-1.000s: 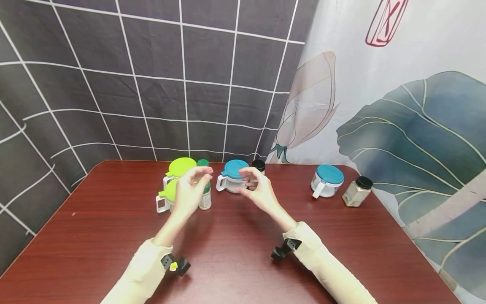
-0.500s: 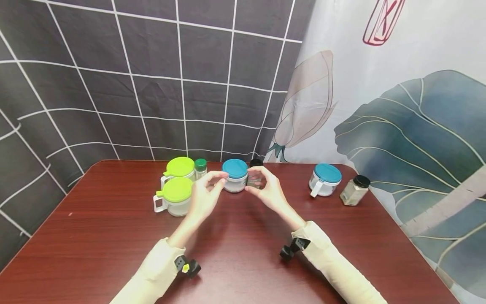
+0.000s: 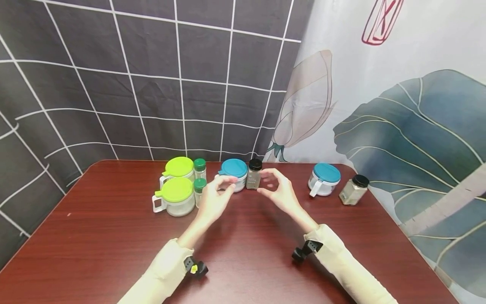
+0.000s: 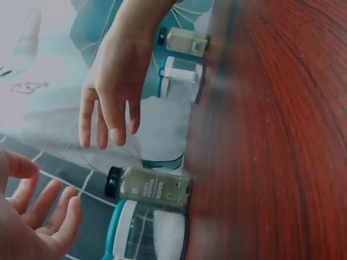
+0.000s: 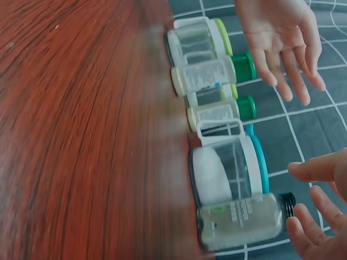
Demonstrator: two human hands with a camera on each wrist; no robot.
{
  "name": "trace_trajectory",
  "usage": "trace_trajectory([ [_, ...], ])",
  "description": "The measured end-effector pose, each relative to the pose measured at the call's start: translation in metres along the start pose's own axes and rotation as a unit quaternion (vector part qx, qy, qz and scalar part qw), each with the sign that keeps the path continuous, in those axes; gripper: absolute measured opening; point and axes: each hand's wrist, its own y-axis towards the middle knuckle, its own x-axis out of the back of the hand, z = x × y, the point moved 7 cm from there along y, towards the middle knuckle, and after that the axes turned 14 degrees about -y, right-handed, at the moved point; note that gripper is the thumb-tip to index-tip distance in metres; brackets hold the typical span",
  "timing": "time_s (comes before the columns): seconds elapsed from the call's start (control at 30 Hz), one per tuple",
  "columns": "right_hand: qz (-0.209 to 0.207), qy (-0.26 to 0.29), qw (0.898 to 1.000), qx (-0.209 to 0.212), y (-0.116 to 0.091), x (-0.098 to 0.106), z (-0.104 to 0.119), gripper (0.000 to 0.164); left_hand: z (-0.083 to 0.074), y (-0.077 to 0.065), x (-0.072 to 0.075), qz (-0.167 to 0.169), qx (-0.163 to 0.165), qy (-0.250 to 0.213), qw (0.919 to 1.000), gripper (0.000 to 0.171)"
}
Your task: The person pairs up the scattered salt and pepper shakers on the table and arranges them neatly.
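Note:
My left hand (image 3: 215, 199) hovers in front of the blue-lidded seasoning jar (image 3: 234, 169), its fingers bent loosely around nothing and overlapping the jar's handle in the head view. Beside that jar stands a black-capped spice bottle (image 3: 253, 177) with greyish contents, upright on the table. Just right of the bottle is my right hand (image 3: 282, 195), its thumb and fingers apart with air between them. In the right wrist view the fingertips of the right hand (image 5: 320, 216) come close to the bottle's black cap (image 5: 288, 206). The left wrist view shows the left hand (image 4: 43, 219) relaxed, holding nothing.
Two lime-lidded jars (image 3: 176, 191) with handles stand at the left, next to two green-capped shakers (image 3: 200, 165). Another blue-lidded jar (image 3: 325, 179) and a black-capped bottle (image 3: 354, 190) stand at the right. A tiled-pattern cloth (image 3: 152, 97) hangs behind the red-brown table (image 3: 114, 240).
Both hands have shifted right, from around the green-capped shakers and blue-lidded jar, past the jar and bottle. The black-capped bottle now shows fully. The jars and bottles have stayed in place.

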Motion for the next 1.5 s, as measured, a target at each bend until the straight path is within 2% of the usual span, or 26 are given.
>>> trace_trajectory([
  [0.13, -0.007, -0.012, 1.0, -0.01, -0.003, 0.007, -0.005, 0.047, 0.004, 0.001, -0.01, 0.017, 0.009, 0.011, 0.9997, 0.022],
  [0.37, -0.012, -0.042, 0.999, -0.007, -0.008, 0.018, -0.017, 0.048, 0.012, 0.0, -0.025, 0.052, 0.027, -0.007, 0.9983, 0.024],
  [0.53, -0.02, -0.054, 0.998, -0.006, -0.013, 0.027, -0.026, 0.048, 0.017, 0.0, -0.034, 0.064, 0.039, -0.009, 0.9971, 0.026],
  [0.77, -0.016, -0.075, 0.997, -0.003, -0.018, 0.031, -0.036, 0.048, 0.024, 0.001, -0.045, 0.077, 0.045, -0.013, 0.9959, 0.027],
  [0.93, -0.022, -0.081, 0.996, -0.007, -0.021, 0.037, -0.045, 0.048, 0.029, 0.004, -0.053, 0.087, 0.035, -0.014, 0.9955, 0.026],
  [1.3, -0.043, -0.104, 0.994, -0.008, -0.027, 0.06, -0.057, 0.049, 0.043, 0.007, -0.063, 0.102, 0.058, 0.008, 0.9931, 0.027],
  [1.5, -0.038, -0.094, 0.995, -0.026, -0.03, 0.068, -0.063, 0.048, 0.047, 0.007, -0.066, 0.11, 0.067, 0.022, 0.9914, 0.028],
])
